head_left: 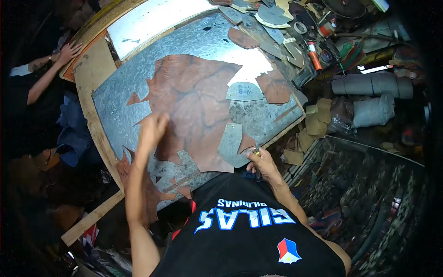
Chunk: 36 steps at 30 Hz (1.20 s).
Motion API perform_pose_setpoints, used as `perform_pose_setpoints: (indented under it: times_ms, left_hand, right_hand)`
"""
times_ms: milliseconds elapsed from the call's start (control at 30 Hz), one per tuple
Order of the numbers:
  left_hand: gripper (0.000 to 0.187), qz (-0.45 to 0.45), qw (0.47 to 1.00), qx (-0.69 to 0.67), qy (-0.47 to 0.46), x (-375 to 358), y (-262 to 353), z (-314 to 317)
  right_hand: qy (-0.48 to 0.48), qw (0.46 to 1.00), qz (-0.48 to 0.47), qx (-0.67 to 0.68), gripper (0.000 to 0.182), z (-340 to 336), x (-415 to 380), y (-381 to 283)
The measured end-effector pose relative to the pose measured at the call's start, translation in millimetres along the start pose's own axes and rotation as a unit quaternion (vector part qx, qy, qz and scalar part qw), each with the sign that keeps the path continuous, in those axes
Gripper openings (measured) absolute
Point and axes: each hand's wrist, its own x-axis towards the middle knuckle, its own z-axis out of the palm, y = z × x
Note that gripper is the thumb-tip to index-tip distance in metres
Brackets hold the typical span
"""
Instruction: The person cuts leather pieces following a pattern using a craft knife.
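Note:
A large brown leather piece with ragged edges lies on a metal-topped table. My left hand is over the leather's left edge, its fingers curled and smeared by motion; whether it grips anything is hidden. By the table's near edge, my right hand is closed around a small tool, of which only a brass-and-dark end shows. Beside that hand a grey pattern template rests on the leather. Another grey template, with handwriting on it, lies farther up near the leather's right edge.
Leather offcuts hang at the near left corner. Cut pieces, a tape roll and an orange-red tube crowd the far right. Another person's hand rests at the far left. A large bin stands right.

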Motion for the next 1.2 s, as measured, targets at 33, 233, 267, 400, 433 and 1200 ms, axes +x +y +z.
perform_pose_setpoints:
  times_ms: [33,233,267,400,433,1200]
  left_hand:
    - [0.034,0.036,0.998,0.011,0.051,39.3,-22.4,5.4]
    - [0.057,0.170,0.954,0.230,0.087,212.3,-79.4,29.7]
    - [0.062,0.160,0.959,0.229,0.043,219.6,-67.6,27.5]
    - [0.068,0.111,0.971,0.196,-0.073,245.9,-58.0,24.6]
    - [0.068,0.097,0.971,0.205,-0.072,250.4,-64.3,23.8]
    - [0.035,-0.090,0.989,-0.119,0.016,38.3,-62.4,-243.3]
  right_hand:
    - [-0.007,1.000,0.014,-0.024,0.018,4.5,-5.7,-8.0]
    - [-0.072,0.991,0.066,-0.088,0.018,10.3,-5.6,12.7]
    - [-0.100,0.987,0.083,-0.094,0.019,12.6,-3.4,15.6]
    - [-0.126,0.980,0.127,-0.083,0.018,26.4,-8.7,-5.1]
    - [-0.116,0.981,0.131,-0.087,0.018,28.5,-8.6,-5.7]
    - [-0.186,0.885,-0.242,-0.351,0.028,16.8,87.3,-199.8]
